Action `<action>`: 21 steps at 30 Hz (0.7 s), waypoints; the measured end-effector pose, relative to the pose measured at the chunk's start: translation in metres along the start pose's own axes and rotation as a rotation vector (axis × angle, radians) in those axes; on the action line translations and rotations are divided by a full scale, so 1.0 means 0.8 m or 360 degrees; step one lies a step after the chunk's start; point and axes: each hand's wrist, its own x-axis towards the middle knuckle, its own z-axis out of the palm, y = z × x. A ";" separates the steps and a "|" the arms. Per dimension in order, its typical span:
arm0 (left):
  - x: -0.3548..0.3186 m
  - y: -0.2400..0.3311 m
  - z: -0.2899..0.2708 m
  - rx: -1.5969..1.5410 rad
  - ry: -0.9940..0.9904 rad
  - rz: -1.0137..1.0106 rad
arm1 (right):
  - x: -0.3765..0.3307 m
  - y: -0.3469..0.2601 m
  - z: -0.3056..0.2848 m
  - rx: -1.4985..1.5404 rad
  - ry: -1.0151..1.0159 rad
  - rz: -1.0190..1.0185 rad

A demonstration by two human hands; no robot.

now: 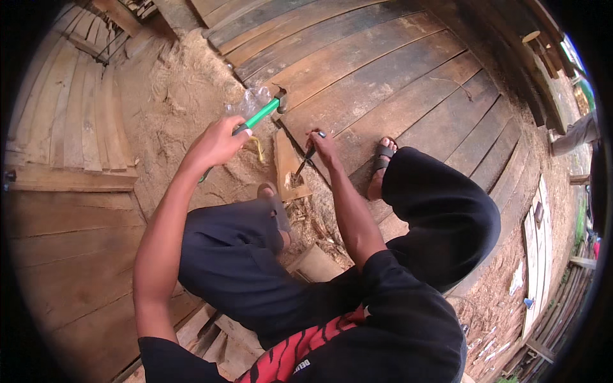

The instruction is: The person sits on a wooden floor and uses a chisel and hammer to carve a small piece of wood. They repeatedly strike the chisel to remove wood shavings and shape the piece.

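My left hand (218, 140) is closed round the grip of a claw hammer (262, 113) with a green shaft and dark head. The hammer is raised, its head apart from the wood below. In my right hand (324, 148) is a chisel (310, 154), gripped by its dark handle. The chisel slants down, its tip at a notch near the near end of a short light board (285, 155). Whether the tip touches the wood I cannot tell. That board lies between my feet, with wood chips about the notch.
A dark plank platform (383, 76) spreads ahead and right. Sawdust (191, 96) covers ground at the left, with clear plastic (250, 100) near the hammer. Stacked boards (70, 121) stand far left. A wood offcut (317, 263) lies below my knees. Another person's leg (576, 135) shows far right.
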 end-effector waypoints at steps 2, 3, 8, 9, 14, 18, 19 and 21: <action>0.001 -0.021 0.003 0.0117 0.0056 0.0062 | -0.002 0.003 0.009 0.0050 -0.0023 -0.0015; 0.005 -0.021 0.003 0.0168 0.0072 0.0111 | 0.002 0.004 0.002 0.0064 -0.0015 -0.0024; 0.010 -0.016 0.000 0.0084 -0.0056 -0.0028 | 0.012 0.011 -0.013 0.0305 0.0032 0.0022; 0.009 -0.015 -0.002 0.0054 -0.0078 -0.0087 | 0.015 0.013 -0.016 0.0305 0.0043 0.0038; 0.013 -0.031 -0.003 -0.0008 -0.0060 -0.0151 | 0.020 0.017 -0.025 0.0285 0.0233 0.0105; 0.018 -0.030 -0.005 0.0154 0.0093 -0.0173 | 0.022 0.013 -0.008 0.0233 0.0275 0.0036; 0.018 -0.022 -0.001 0.0234 0.0145 -0.0191 | 0.014 0.010 -0.004 0.0208 0.0268 0.0014; 0.018 -0.007 0.002 0.0265 0.0179 -0.0077 | 0.006 0.010 0.012 0.0238 0.0238 -0.0021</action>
